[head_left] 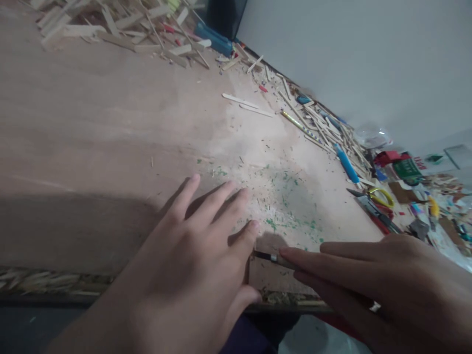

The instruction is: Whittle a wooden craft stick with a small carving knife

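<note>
the left hand [199, 250] lies palm down over the near part of the tabletop [92, 113], its fingers spread. the right hand [391, 280] pinches a slim tool [273, 258], whose dark end points at the left hand's index finger and thumb; whether the end touches them i cannot tell. the tool is near the tabletop's front edge, and most of its length is hidden by the right hand.

green crumbs [285, 196] are scattered just beyond both hands, in the way on that patch. farther off are two loose flat sticks [247, 104], and a big heap of wood strips [125, 24] fills the far left, beside a blue object [214, 39]. along the wall [354, 59] run more thin sticks [320, 118], a patterned rod [300, 125] and a blue cutter [346, 163]. beyond the right hand, a yellow-handled tool [381, 196] lies among crowded odds and ends.
</note>
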The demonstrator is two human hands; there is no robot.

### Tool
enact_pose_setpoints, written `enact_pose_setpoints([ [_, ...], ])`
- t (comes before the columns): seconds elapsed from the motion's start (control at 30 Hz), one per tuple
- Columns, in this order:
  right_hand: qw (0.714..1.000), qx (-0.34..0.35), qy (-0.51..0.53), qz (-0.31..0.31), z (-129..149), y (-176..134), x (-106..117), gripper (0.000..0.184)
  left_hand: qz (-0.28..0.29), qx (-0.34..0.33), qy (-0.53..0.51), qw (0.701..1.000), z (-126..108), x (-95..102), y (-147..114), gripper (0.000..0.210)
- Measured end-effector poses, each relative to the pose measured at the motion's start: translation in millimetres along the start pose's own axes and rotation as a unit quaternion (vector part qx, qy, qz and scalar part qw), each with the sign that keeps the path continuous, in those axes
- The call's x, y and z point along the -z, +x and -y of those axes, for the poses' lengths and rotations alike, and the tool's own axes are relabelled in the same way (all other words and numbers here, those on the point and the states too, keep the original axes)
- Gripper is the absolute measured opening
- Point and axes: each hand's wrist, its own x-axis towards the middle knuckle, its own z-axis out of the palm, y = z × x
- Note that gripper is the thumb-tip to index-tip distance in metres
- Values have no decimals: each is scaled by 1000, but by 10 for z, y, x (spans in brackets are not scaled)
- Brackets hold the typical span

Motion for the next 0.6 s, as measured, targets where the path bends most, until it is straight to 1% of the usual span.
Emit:
enact_pose_setpoints([
  [0.27, 1000, 6, 8, 15, -12, -14, 15, 37, -19, -5, -13, 1000, 0, 4, 40, 40],
  [0.43, 998, -4, 64, 4, -99, -47, -10, 40, -8, 8, -33, 999, 17, 29, 54, 33],
  [0.53, 994, 32, 105, -5, -225, -80, -60, 44, 5, 11, -36, 999, 25, 42, 48, 33],
  [0.6, 994, 54, 99, -1, -279, -116, -83, 46, 4, 12, -28, 1000, 26, 41, 44, 36],
])
